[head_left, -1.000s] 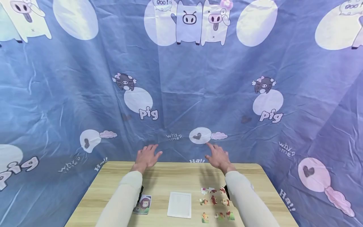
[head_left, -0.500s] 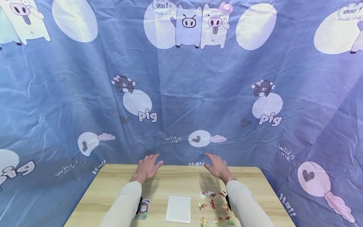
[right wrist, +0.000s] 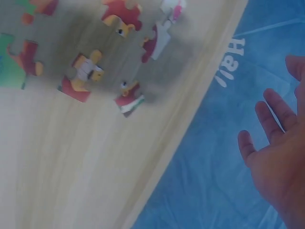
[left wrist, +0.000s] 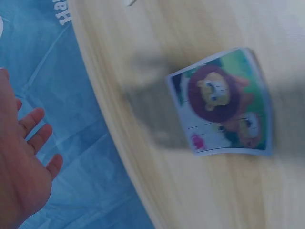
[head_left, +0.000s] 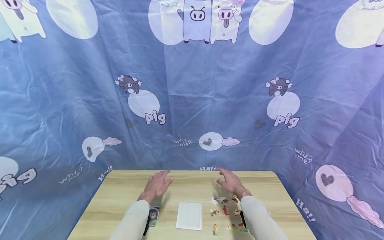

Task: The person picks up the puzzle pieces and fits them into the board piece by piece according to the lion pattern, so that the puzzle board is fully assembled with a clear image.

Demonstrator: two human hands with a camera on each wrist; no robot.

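Red and green patterned the flat jigsaw pieces [right wrist: 125, 15]; the blue fabric backdrop [head_left: 190, 76] bore white ovals [head_left: 271, 22] (and pink clouds [head_left: 112, 141]).

Ahead of you, a creased blue cloth [head_left: 189, 80] is hanging behind a pale wood-grained surface [head_left: 109, 191] and flanking it on both sides. Near the top, two printed pigs [head_left: 214, 26] are standing together (one is sticking out its tongue), and "Ha!!" lettering [head_left: 207, 169] is showing low down.
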